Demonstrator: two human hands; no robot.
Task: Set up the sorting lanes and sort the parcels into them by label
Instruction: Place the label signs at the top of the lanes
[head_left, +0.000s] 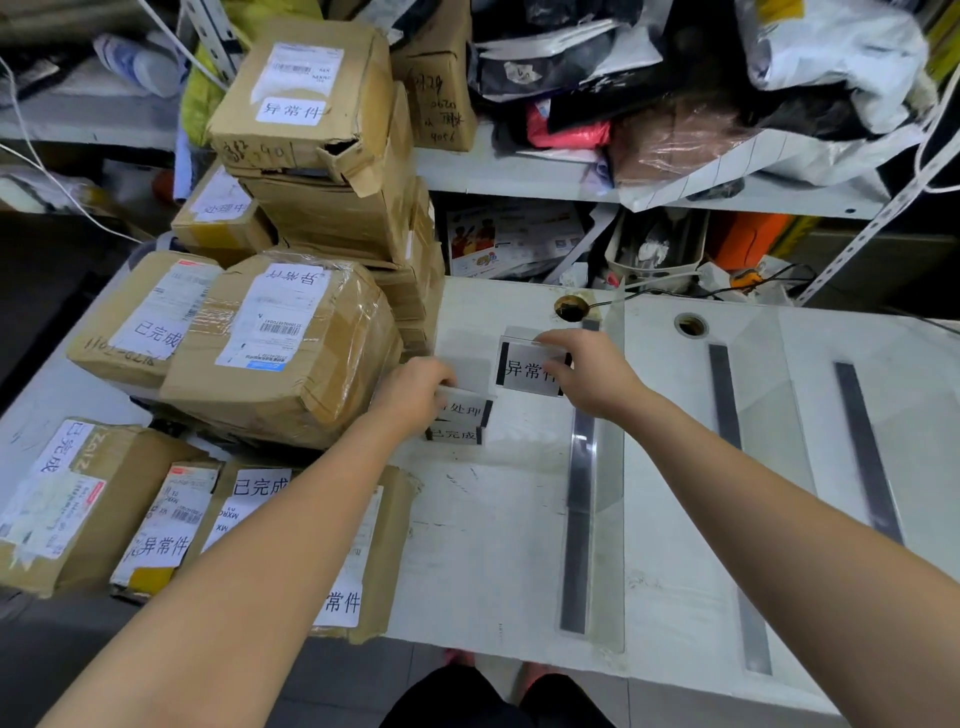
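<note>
Cardboard parcels (156, 519) lay flat at the lower left of the frame, white stickers face up, probably so the labels could be read before sorting. Right of them, on the white desk (493, 545), a clear divider (587, 467) stood on its dark base strip, with more dark strips (727, 405) further right, together marking out lanes for the sorting. At mid-frame the left hand (415, 395) had its fingers curled over the top edge of a clear sign stand (465, 410), and a second stand (454, 435) reading 已完成 sat just in front of it. The right hand (587, 374) pinched the top edge of the 异常件 stand (530, 366), upright just left of the divider, seemingly to name that lane. Beyond the left hand, taped parcels (291, 338) were stacked high against the desk's left side, apparently waiting their turn. Across the top of the frame a grey metal shelf (519, 176) carried poly bags (831, 52) and loose clutter.
</note>
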